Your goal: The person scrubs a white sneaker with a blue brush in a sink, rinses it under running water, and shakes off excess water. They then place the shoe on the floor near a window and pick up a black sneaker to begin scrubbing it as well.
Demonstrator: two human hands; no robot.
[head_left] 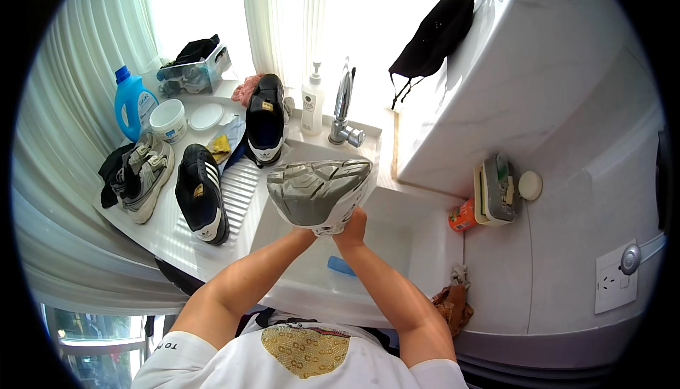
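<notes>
Shoe (319, 192): grey sole toward me, above the sink (388, 227).
My right grip (351, 229): clasped on the shoe.
My left grip (307, 234): behind it, fingers hidden; I can't tell.

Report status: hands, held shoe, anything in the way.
Right grip on shoe; left grip mostly hidden behind it. Gray sole facing camera, over sink. Blue object in sink below, apart from shoe.

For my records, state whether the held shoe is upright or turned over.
Turned over: the held shoe shows its gray sole to the camera looking down.
</notes>
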